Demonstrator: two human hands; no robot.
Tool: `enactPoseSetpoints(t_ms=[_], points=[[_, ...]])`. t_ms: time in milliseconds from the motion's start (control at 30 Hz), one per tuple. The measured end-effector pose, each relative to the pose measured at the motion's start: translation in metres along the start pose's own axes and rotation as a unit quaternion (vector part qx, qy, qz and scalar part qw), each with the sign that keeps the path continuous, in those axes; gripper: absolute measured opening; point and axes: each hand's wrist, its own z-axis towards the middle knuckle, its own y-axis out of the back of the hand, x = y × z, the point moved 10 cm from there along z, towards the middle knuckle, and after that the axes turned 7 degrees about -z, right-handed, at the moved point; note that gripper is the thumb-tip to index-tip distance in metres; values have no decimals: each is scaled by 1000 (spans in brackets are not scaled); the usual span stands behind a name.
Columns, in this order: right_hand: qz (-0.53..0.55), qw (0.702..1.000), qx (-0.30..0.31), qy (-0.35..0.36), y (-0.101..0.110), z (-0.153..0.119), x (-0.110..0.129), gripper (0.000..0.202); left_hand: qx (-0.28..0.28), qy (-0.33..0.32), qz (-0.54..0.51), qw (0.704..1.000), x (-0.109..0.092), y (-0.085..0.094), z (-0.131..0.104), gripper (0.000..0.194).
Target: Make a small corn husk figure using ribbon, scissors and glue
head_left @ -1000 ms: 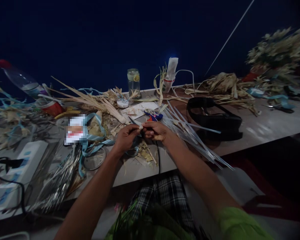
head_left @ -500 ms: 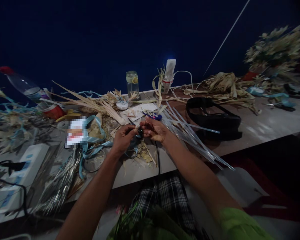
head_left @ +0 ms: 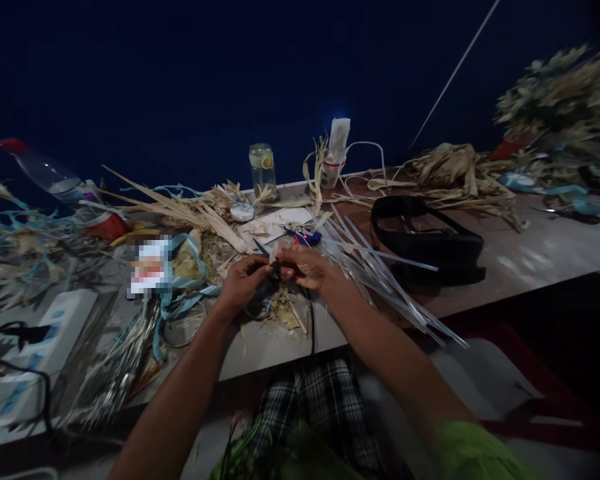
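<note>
The left grip (head_left: 244, 283) and right grip (head_left: 303, 268) are both pinched on a small pale piece (head_left: 274, 252), fingertips only, likely because it's too slight for a palm. It's just above the desk (head_left: 540, 257), over dry scraps (head_left: 286, 317). The blue tool (head_left: 310, 237) lies just beyond, perhaps for easy reach; clear rods (head_left: 405, 258) lie rightward.

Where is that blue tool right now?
In the head view, near the centre: the blue tool lies just beyond the right hand, with the clear plastic sticks to its right.
</note>
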Motion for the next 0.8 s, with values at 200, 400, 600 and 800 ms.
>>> enactPoseSetpoints(t_ms=[200,400,600,800], points=[[-11,1000,-8,-9,-1,1,-2,23,2,9,-14,1000,1,1,1,21],[24,1000,-5,-14,-7,0,-4,20,-3,35,-77,996,6,7,0,23],[38,999,-18,-22,-11,-1,-6,23,6,60,-110,992,12,9,-1,25],[22,999,-29,-9,-11,0,-9,19,16,58,-118,991,12,11,0,24]])
